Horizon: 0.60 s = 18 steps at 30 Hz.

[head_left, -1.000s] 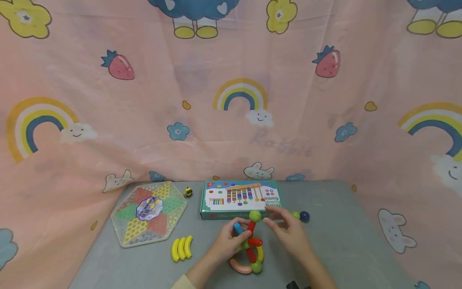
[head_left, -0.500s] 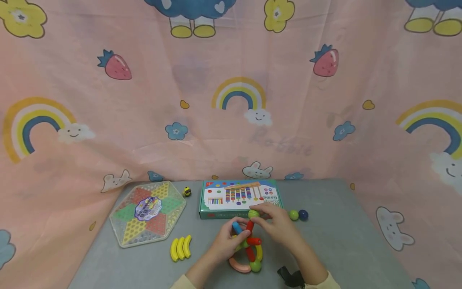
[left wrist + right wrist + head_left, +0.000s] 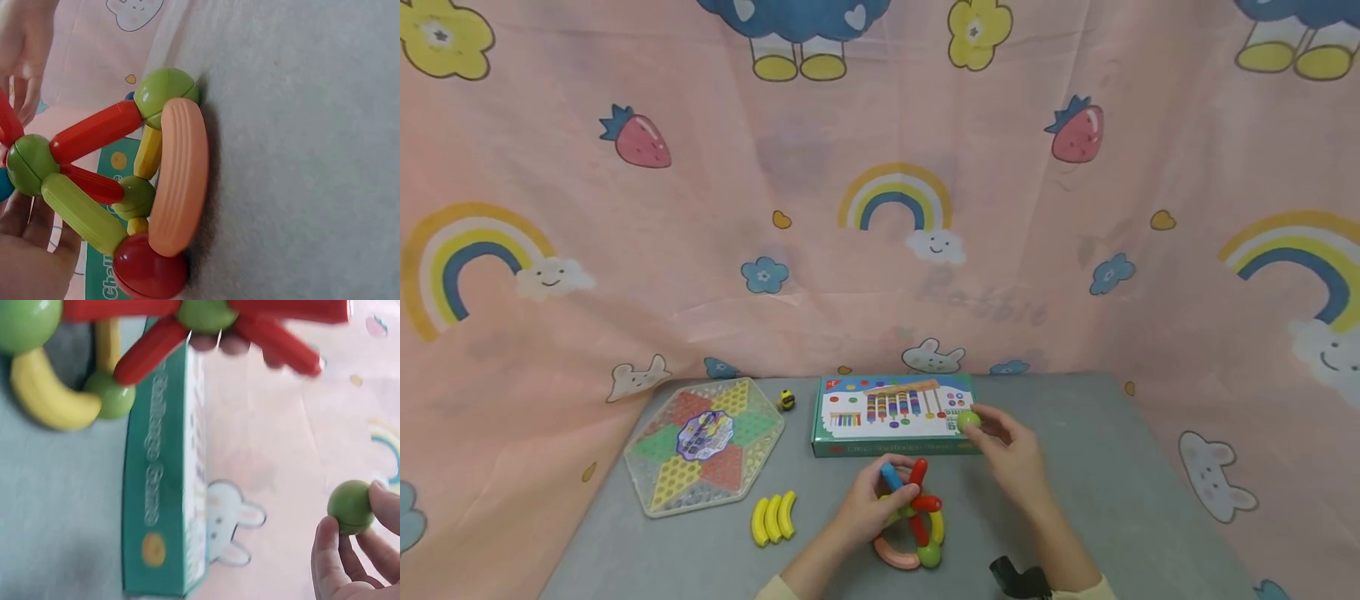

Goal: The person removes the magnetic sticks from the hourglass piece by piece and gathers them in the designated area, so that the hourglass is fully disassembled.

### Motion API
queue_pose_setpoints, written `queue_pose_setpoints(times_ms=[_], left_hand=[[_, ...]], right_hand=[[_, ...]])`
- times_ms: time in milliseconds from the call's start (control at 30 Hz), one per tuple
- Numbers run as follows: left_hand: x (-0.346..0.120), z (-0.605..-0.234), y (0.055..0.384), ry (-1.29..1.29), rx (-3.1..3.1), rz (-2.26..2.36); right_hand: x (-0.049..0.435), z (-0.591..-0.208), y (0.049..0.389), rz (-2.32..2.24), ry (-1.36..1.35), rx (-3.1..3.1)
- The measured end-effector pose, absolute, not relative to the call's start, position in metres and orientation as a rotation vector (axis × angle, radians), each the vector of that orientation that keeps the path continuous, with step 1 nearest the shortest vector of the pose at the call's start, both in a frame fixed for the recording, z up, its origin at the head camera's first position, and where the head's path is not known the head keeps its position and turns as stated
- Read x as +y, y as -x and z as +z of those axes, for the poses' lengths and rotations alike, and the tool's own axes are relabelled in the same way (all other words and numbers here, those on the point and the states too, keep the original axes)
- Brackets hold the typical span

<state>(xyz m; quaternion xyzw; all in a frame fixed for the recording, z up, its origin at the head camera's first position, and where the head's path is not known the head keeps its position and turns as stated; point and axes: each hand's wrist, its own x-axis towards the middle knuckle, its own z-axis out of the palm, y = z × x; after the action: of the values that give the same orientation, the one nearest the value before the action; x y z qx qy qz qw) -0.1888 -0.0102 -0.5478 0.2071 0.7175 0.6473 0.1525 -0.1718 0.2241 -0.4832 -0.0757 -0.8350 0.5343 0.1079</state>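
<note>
My left hand [image 3: 867, 507] grips a build of magnetic sticks and balls near the table's front. In the left wrist view, its base shows a salmon curved stick [image 3: 180, 178], a red ball [image 3: 150, 267] and green balls. Straight red sticks [image 3: 97, 131], a lime stick [image 3: 84, 214] and a blue stick [image 3: 891, 476] meet at a green ball [image 3: 32, 165] higher up. Between thumb and fingertips, my right hand [image 3: 1017, 458] pinches a loose green ball [image 3: 350, 507], held apart from the build and overlapping the box's right end in the head view.
Behind the hands lies a green-edged game box [image 3: 891, 447]. To the left are a hexagonal game board [image 3: 703, 492], several yellow curved sticks [image 3: 772, 518] and a small bee figure [image 3: 786, 400]. A black object [image 3: 1019, 578] is by the right wrist. A patterned pink cloth [image 3: 700, 208] hangs behind the table.
My right hand took hold of the green ball atop the upright red stick, pulled it off and moved it right and back. The left hand has kept its grip on the build.
</note>
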Motion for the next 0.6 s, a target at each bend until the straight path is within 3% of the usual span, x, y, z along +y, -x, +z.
queue_pose_setpoints(times_ms=[600], left_hand=[[-0.034, -0.565, 0.185, -0.738, 2.033, 1.72]], right_hand=[[0.338, -0.553, 0.183, 1.336, 0.367, -2.592]])
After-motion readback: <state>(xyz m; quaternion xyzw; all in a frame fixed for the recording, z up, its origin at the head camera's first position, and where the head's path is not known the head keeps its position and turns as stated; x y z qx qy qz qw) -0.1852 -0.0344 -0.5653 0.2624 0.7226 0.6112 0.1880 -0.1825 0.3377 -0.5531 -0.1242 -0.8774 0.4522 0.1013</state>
